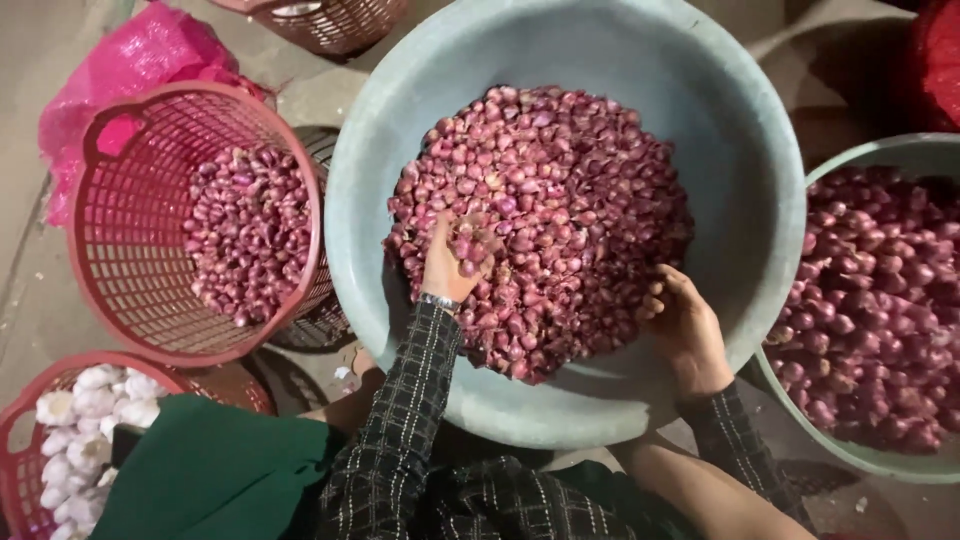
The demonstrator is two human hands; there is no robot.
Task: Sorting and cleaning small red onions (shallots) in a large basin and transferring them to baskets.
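Observation:
A big grey-green basin sits in front of me, heaped with small red shallots. My left hand rests palm up on the left side of the heap, cupping several shallots in its curled fingers. My right hand lies on the lower right edge of the heap, fingers dug into the shallots. Both arms wear dark checked sleeves, and a watch band shows at the left wrist.
A red plastic basket partly filled with shallots stands to the left, a pink mesh sack behind it. Another red basket with white garlic bulbs is at lower left. A second basin of shallots stands right.

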